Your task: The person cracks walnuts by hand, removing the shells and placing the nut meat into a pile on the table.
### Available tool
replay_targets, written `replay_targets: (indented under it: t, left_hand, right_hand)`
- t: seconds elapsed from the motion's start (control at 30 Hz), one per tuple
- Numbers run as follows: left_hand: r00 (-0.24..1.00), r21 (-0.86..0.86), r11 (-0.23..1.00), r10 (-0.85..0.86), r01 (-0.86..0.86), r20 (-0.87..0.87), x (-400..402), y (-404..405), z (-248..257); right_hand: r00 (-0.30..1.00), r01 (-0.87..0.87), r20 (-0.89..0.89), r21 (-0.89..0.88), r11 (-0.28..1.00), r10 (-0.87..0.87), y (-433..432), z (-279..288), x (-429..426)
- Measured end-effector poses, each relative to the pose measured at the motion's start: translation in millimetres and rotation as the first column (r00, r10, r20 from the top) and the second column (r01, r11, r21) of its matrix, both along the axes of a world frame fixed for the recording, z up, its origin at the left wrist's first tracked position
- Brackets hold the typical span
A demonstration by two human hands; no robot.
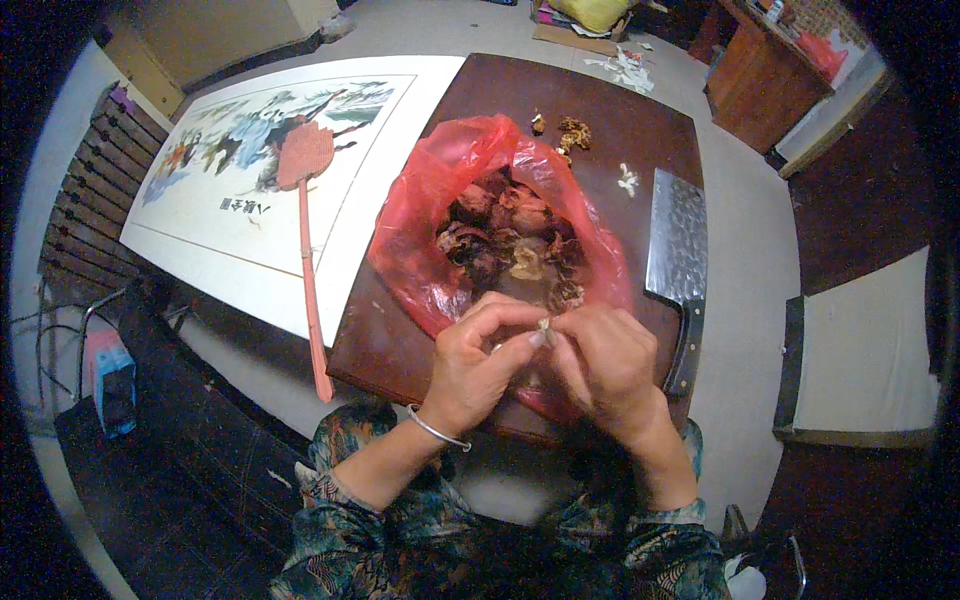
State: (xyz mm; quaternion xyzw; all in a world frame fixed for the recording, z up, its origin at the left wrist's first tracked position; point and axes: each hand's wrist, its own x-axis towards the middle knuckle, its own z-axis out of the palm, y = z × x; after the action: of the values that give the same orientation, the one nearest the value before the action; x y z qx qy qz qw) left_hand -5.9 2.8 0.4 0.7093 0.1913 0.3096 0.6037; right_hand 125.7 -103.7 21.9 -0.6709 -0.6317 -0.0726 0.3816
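Observation:
Both my hands meet at the near edge of an open red plastic bag [397, 240]. My left hand [476, 360], with a silver bangle at its wrist, pinches a small pale piece [544, 325] between thumb and forefinger. The fingertips of my right hand [611, 356] close on the same piece from the other side. What the piece is, I cannot tell. Dark, wrinkled dried clumps [517, 225], perhaps mushrooms, fill the bag just beyond my fingers. A cleaver [677, 240] with a hammered blade lies right of the bag, its black handle towards me.
The bag rests on a dark red wooden table [600, 97]. Brown scraps [574, 133] and a pale scrap [628, 178] lie beyond it. A pink fly swatter [305, 161] lies across a white painted board [247, 217] at left, its handle overhanging the edge. White litter [626, 70] is on the floor.

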Motion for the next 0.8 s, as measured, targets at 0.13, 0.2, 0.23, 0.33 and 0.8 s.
replay_targets:
  t: [0.13, 0.2, 0.23, 0.33, 0.8]
  left_hand:
    - [0.998, -0.102, 0.993, -0.053, 0.057, 0.035, 0.2, -0.2, -6.5]
    - [0.997, -0.114, 0.991, -0.062, 0.067, 0.044, 0.6, -0.6, -3.7]
    - [0.998, -0.096, 0.993, -0.061, 0.063, 0.026, 1.1, -0.6, -1.6]
    - [0.999, -0.026, 0.998, -0.052, 0.052, -0.005, 1.5, 0.1, 1.2]
    - [0.997, 0.055, 0.997, -0.052, 0.049, 0.050, -0.1, 2.4, -4.2]
  right_hand:
    - [0.999, 0.005, 0.044, 0.041, 0.999, -0.007, 1.5, -2.8, -1.8]
    - [0.997, -0.007, 0.076, 0.069, 0.998, 0.002, 2.5, -3.7, -0.8]
    - [0.995, -0.017, 0.102, 0.087, 0.996, 0.008, 3.3, -4.6, 0.3]
    - [0.992, -0.030, 0.129, 0.121, 0.992, 0.015, 4.6, -5.8, 0.2]
    - [1.000, 0.009, 0.002, 0.034, 0.999, -0.009, 0.1, -4.1, -0.1]
